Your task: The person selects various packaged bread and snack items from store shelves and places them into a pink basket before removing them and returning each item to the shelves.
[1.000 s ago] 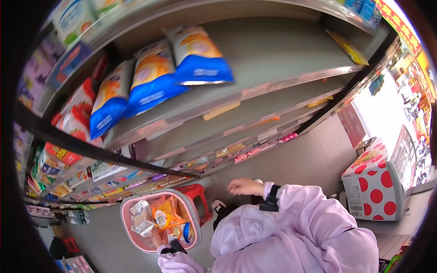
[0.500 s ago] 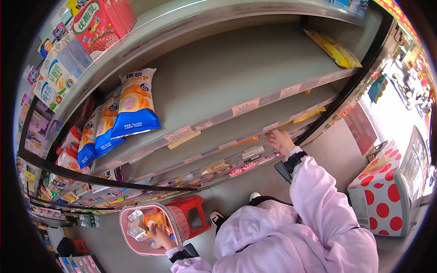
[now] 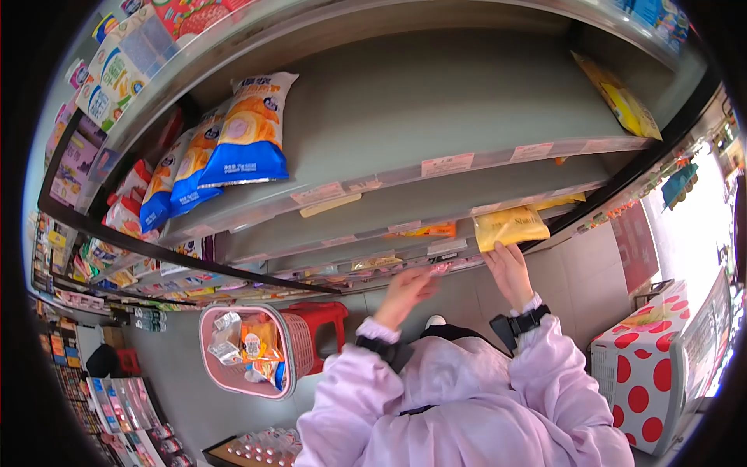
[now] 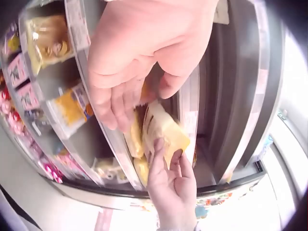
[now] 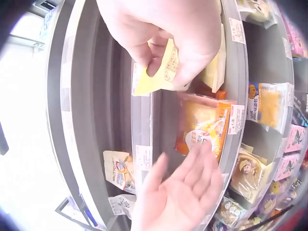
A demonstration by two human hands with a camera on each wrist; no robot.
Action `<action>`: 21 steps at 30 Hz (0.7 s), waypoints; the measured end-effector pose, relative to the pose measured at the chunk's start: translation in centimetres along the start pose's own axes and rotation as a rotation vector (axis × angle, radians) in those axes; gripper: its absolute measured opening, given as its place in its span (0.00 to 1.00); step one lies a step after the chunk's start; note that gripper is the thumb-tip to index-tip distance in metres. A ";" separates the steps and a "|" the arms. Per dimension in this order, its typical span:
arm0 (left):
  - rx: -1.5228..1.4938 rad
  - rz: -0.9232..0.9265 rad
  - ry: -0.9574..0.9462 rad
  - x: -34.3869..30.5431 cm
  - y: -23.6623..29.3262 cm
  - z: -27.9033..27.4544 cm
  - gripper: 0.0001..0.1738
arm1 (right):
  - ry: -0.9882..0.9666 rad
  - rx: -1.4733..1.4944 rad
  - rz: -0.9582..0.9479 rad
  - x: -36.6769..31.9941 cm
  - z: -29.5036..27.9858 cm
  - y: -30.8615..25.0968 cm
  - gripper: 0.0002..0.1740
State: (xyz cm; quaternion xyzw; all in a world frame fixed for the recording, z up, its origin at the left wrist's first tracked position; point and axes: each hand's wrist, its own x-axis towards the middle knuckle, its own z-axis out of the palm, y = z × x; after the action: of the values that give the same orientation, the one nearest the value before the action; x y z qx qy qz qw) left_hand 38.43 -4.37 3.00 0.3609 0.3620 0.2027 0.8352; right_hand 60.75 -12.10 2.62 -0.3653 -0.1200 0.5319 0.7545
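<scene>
– Pinching the yellow packet [image 3: 510, 227] at the shelf edge [image 3: 447, 247], our right hand [image 3: 510, 272] now grips what it only reached toward before.
– Our left hand [image 3: 405, 289], fingers relaxed, has left the basket [image 3: 299, 350] and risen alongside.

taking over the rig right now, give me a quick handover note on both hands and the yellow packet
Right hand: pinches the yellow packet, held up at the front of the shelf rail.
Left hand: open and empty, fingers spread, close beside the right hand.
Pink basket: low down by the red stool, in neither hand, with snack packets in it.
Done: the packet is in hand at the shelf front.
Left: it is not in the basket; putting it there looks like the likely remainder.
</scene>
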 end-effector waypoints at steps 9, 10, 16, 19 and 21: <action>-0.569 -0.088 -0.347 5.4 -1.3 9.7 0.21 | -0.009 -0.215 -0.006 -8.8 -0.2 -1.9 0.14; -0.608 -0.063 -0.357 5.3 -1.4 9.9 0.20 | -0.007 -0.275 0.008 -10.0 0.2 -2.3 0.14; -0.639 -0.006 -0.342 2.4 -3.8 7.7 0.20 | -0.102 -0.787 0.191 -15.5 -0.3 -2.1 0.12; -0.606 0.031 -0.334 -0.3 -3.6 4.7 0.20 | -0.240 -0.851 0.303 -15.7 1.1 -1.4 0.12; -0.572 0.090 -0.280 -1.9 -3.8 1.9 0.21 | -0.347 -0.959 0.414 -15.3 1.4 -0.2 0.12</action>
State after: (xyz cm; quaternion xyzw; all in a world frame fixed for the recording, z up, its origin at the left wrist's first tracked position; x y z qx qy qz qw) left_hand 38.90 -8.91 1.96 0.1513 0.1556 0.2816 0.9347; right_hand 53.94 -25.13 6.91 -0.5909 -0.3971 0.6073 0.3524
